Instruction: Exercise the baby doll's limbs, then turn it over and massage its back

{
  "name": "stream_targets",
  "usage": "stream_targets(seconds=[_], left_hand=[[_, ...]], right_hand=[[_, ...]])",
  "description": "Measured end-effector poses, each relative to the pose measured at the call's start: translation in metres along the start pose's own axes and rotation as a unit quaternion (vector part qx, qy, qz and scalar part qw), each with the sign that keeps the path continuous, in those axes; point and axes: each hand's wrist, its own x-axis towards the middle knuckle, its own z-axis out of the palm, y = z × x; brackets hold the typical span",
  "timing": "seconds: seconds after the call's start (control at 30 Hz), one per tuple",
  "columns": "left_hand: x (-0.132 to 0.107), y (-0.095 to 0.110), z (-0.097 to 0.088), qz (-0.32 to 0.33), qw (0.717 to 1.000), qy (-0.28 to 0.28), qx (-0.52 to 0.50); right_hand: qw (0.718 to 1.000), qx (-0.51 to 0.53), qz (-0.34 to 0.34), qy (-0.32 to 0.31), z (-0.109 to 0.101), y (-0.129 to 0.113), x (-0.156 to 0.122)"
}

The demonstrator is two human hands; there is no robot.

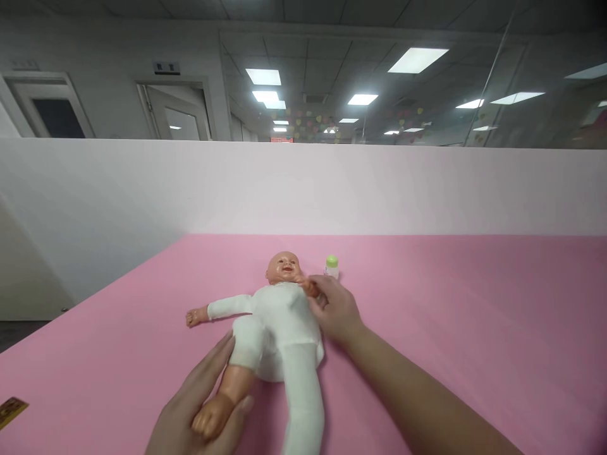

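A baby doll (279,316) in white clothes lies on its back on the pink mat (450,303), head pointing away from me. My left hand (190,411) cups the doll's bare lower leg and foot at the near edge of the view. My right hand (336,309) grips the doll's arm near its shoulder, beside the head. The doll's other arm stretches out to the left. A small bottle with a green cap (332,266) stands upright just beyond my right hand.
A low white partition wall (303,183) runs behind the mat. A small yellowish card (12,409) lies at the mat's left edge. Beyond the wall are doors and ceiling lights of an office.
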Motion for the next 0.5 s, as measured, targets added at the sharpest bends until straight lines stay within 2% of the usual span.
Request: stream_targets(seconds=[0.1, 0.23, 0.4, 0.5], left_hand=[[0.033, 0.002, 0.016, -0.028, 0.997, -0.061, -0.041], [0.059, 0.010, 0.029, -0.034, 0.994, -0.082, -0.061], [0.056, 0.008, 0.033, 0.002, 0.993, -0.092, -0.078], [0.046, 0.000, 0.027, 0.022, 0.995, -0.069, -0.071]], right_hand=[[0.991, -0.042, -0.085, -0.095, 0.005, -0.002, -0.004], [0.978, -0.080, -0.113, -0.155, 0.009, 0.003, -0.005], [0.993, -0.027, -0.052, -0.107, 0.011, 0.008, -0.004], [0.998, 0.009, 0.039, -0.057, 0.006, 0.013, -0.001]])
